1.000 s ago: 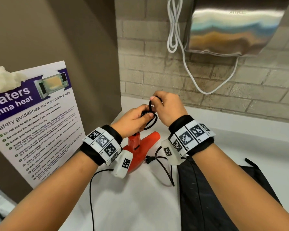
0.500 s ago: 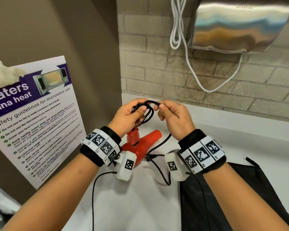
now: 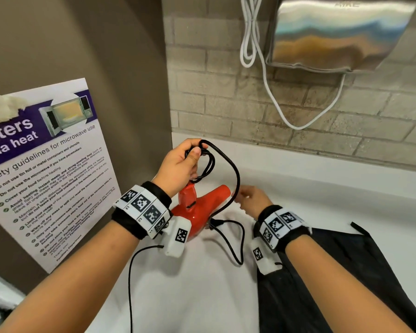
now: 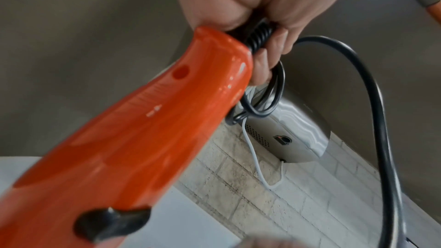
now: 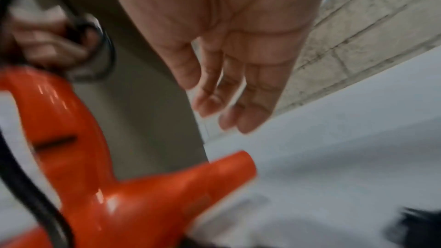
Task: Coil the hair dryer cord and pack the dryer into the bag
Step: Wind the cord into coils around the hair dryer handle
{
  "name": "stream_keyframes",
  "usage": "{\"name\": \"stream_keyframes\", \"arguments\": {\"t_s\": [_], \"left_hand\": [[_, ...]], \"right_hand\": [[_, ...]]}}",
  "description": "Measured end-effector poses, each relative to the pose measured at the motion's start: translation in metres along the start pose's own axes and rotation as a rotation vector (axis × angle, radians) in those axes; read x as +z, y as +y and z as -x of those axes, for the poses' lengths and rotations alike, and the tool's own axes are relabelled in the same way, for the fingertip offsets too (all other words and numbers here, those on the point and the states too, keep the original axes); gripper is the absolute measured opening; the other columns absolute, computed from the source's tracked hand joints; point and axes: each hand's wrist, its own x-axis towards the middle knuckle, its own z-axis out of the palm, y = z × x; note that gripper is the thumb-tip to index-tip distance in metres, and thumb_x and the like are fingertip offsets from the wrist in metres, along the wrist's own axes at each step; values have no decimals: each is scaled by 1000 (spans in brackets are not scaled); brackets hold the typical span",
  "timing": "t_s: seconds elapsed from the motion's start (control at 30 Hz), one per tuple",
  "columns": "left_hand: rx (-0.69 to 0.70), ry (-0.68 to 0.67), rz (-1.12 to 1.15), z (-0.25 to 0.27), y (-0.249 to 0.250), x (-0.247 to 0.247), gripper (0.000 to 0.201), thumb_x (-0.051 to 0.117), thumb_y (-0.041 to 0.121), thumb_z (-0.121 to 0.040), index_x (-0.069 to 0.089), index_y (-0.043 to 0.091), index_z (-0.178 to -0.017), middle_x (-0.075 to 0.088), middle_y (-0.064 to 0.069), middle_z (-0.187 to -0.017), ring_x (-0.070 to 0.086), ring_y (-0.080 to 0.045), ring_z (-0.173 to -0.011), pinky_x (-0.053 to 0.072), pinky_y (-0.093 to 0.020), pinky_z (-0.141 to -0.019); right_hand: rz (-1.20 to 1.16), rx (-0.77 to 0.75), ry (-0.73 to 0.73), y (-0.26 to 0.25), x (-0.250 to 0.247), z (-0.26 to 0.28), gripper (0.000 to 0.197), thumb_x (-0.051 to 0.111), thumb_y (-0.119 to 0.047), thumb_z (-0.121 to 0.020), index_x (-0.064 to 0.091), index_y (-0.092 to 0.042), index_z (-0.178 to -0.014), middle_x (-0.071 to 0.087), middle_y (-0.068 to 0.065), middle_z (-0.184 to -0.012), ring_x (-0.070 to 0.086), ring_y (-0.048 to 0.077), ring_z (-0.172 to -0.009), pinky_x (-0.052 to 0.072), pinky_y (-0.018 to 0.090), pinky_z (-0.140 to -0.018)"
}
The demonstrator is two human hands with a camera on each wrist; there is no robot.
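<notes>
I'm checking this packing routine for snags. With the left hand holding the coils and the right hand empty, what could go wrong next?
1. Only the left hand pinches the coiled cord; if that grip loosens, the loops could spring apart.
2. A long loose loop and the plug end trail on the counter by the open right hand; they may snag.
3. The hair dryer appears to hang from the cord, straining it.

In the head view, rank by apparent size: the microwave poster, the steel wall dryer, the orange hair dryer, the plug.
1. microwave poster and steel wall dryer: look alike, both cropped, so unranked.
2. orange hair dryer, partly behind the left hand.
3. plug, smallest.
</notes>
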Motion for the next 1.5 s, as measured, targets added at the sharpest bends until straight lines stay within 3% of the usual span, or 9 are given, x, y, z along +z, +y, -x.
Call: {"name": "stream_keyframes", "arguments": {"t_s": [0.1, 0.3, 0.47, 0.67, 0.77, 0.97, 1.2, 1.37, 1.5], "left_hand": [[37, 30, -109, 0, 4, -2, 19, 36, 9, -98, 54, 15, -98, 48, 16, -45, 29, -1, -39, 29, -26, -48], [45, 94, -200, -2, 12, 1, 18, 40, 11, -97, 57, 14, -101, 50, 17, -69, 47, 1, -45, 49, -30, -62], [-33, 93, -51, -6, 13, 7, 21, 38, 13, -98, 58, 19, -94, 54, 16, -49, 30, -2, -37, 33, -23, -46], [-76, 87, -15, -6, 11, 10, 25, 38, 15, -98, 58, 25, -88, 45, -12, -78, 26, -2, -37, 26, -13, -38], [-65, 75, -22, -7, 12, 11, 20, 38, 12, -98, 57, 16, -98, 52, 13, -52, 27, -1, -34, 26, -12, -37], [-68, 62, -30, -6, 12, 15, 22, 38, 11, -97, 56, 8, -109, 50, 16, -41, 26, -2, -32, 25, -10, -36], [-82, 123, -65, -8, 14, 20, 26, 40, 10, -96, 57, 1, -113, 50, 4, -69, 35, 0, -31, 28, -6, -37], [-81, 128, -91, -10, 16, 24, 26, 41, 9, -96, 57, 0, -114, 51, 5, -73, 39, 3, -34, 30, -2, -41], [-75, 118, -99, -11, 20, 31, 26, 41, 6, -95, 56, -3, -114, 44, 7, -63, 41, 10, -36, 30, -2, -40]], "right_hand": [[393, 106, -189, 21, 18, -12, 24, 53, -23, -88, 62, -13, -108, 62, 6, -115, 56, 22, -108, 42, 25, -89], [698, 155, -363, 27, 42, -28, 37, 51, -16, -87, 52, -12, -124, 54, 8, -131, 51, 25, -121, 41, 30, -99], [774, 166, -362, 35, 58, -41, 37, 56, -12, -82, 55, -11, -119, 57, 11, -125, 55, 30, -115, 46, 36, -98], [873, 195, -389, 55, 71, -61, 8, 59, -20, -80, 51, -21, -80, 64, 4, -106, 63, 27, -96, 52, 37, -87], [847, 276, -413, 96, 87, -98, 10, 60, -21, -75, 57, -20, -85, 64, 4, -104, 63, 29, -97, 52, 41, -88], [551, 150, -252, 27, 57, -47, 16, 50, -14, -86, 53, -18, -101, 62, 13, -111, 59, 30, -102, 48, 37, -89], [374, 209, 5, -23, -8, -5, 30, 47, -25, -92, 59, 1, -103, 62, 19, -109, 59, 33, -101, 41, 29, -73], [169, -54, 209, -44, -39, 16, 19, 41, -16, -94, 53, -1, -101, 58, 15, -85, 53, 29, -78, 33, 25, -63], [110, -253, 107, -59, -35, 33, 8, 43, -7, -93, 48, -12, -88, 47, 1, -72, 43, 16, -65, 30, 20, -55]]}}
